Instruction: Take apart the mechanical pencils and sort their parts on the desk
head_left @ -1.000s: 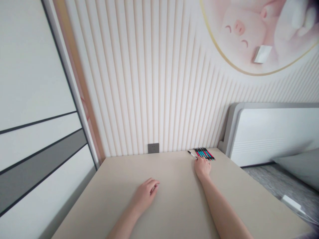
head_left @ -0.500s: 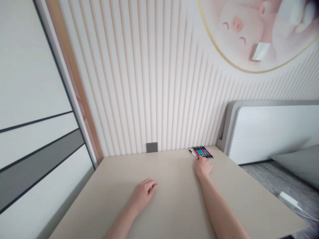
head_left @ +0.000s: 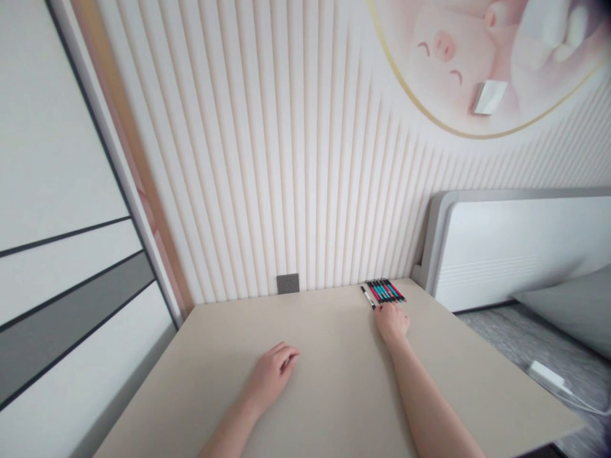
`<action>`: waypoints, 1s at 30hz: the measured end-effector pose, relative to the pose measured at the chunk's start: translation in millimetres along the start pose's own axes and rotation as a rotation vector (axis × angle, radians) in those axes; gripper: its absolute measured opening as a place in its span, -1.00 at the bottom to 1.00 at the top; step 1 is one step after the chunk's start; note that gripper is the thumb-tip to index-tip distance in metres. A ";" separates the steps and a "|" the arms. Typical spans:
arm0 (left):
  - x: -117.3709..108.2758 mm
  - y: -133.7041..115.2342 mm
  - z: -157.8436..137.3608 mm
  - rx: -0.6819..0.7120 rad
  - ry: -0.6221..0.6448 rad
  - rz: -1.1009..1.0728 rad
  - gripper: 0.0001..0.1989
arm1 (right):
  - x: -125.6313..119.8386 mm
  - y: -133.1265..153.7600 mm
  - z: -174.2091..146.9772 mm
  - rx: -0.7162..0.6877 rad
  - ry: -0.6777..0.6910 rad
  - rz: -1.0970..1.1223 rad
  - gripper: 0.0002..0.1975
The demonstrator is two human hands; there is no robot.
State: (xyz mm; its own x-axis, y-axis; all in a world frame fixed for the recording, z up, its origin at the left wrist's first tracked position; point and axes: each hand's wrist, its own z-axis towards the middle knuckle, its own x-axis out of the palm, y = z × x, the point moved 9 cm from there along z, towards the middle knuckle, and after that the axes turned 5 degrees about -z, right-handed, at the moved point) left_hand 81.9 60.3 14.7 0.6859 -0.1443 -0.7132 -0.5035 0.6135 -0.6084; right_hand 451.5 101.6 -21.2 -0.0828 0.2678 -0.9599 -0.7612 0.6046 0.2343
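A white pen [head_left: 367,297] with black ends lies slanted on the table [head_left: 329,375], just left of a tight row of several red, teal and black pens [head_left: 386,291]. My right hand [head_left: 392,321] is at the near end of the white pen, its bent fingers closed at that tip. The knuckles hide most of the fingertips, just in front of the row. My left hand [head_left: 275,372] rests on the table at the middle left, away from the pens. Its fingers are curled together, and whatever may lie inside them cannot be made out.
A ribbed wall with a dark socket [head_left: 287,284] stands behind the table. To the right are a white headboard [head_left: 506,248], a grey pillow [head_left: 573,302] and a white adapter with a cable [head_left: 547,375]. A white and grey cabinet [head_left: 62,292] stands at left.
The white pen has turned to lie more nearly parallel with the row. My right hand has drawn slightly back and right, off most of the pen. My left hand stays put; the view shifts slightly.
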 end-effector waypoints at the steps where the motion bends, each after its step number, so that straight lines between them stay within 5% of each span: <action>1: 0.3 -0.1 0.1 -0.001 0.004 0.000 -0.77 | -0.1 0.3 0.0 -0.002 0.003 -0.004 -0.65; 30: 1.9 0.6 -0.4 -0.020 0.025 0.023 -0.77 | 5.9 13.3 11.2 0.001 0.020 -0.001 -0.64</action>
State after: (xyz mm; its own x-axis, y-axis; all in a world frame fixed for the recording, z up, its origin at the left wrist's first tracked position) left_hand 82.7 60.2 12.8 0.6609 -0.1501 -0.7353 -0.5294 0.6012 -0.5985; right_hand 448.1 119.6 -22.0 -0.0950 0.2524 -0.9629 -0.7607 0.6056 0.2338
